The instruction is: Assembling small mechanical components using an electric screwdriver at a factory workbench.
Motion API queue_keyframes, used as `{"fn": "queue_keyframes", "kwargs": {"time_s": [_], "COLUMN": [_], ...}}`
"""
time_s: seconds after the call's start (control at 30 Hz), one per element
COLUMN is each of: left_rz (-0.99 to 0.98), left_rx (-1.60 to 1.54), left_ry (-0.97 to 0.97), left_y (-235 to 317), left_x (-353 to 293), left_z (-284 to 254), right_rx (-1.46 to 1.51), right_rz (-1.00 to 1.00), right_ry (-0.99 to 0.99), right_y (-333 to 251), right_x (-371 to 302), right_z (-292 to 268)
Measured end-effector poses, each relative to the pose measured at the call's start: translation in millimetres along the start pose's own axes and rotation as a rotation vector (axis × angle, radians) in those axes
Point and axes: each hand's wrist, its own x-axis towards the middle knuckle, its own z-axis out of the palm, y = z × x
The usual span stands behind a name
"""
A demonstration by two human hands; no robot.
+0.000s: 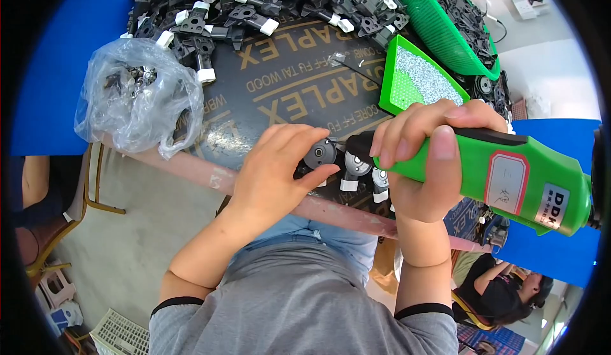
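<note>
My right hand point(428, 154) is wrapped round a green and black electric screwdriver point(468, 164), held nearly level with its tip pointing left. My left hand point(272, 173) grips a grey round disc part point(320, 154) between thumb and fingers, at the near edge of the table. The tip of the driver meets the disc's right side; whether it touches a screw is too small to tell. Just right of the disc lie a second round part point(352, 167) with a white tab and a third one point(380, 180), partly under the driver and right hand.
Black parts with white ends point(245, 17) are heaped along the far side. A green tray point(387, 94) of small screws and a green basket point(439, 27) of black parts stand far right. A clear plastic bag point(130, 116) of metal parts lies left. Another person point(493, 288) sits lower right.
</note>
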Motion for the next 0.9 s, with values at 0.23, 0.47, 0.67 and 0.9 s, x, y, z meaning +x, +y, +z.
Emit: {"fn": "queue_keyframes", "kwargs": {"time_s": [0.23, 0.47, 0.67, 0.9], "left_rz": [0.008, 0.01, 0.012, 0.007], "left_rx": [0.001, 0.005, 0.004, 0.007], "left_ry": [0.047, 0.012, 0.009, 0.025], "left_y": [-0.3, -0.7, 0.2, -0.5], "left_x": [0.3, 0.1, 1.0, -0.6], "left_z": [2.5, 1.1, 0.7, 1.5], "right_rx": [-0.003, -0.032, -0.072, -0.134], "right_rz": [-0.004, -0.038, 0.007, -0.03], "right_ry": [-0.025, -0.108, -0.061, -0.124], "right_y": [1.3, 1.0, -3.8, 4.6], "right_x": [0.5, 1.1, -2.2, 2.0], "right_z": [-2.9, -6.0, -5.0, -7.7]}}
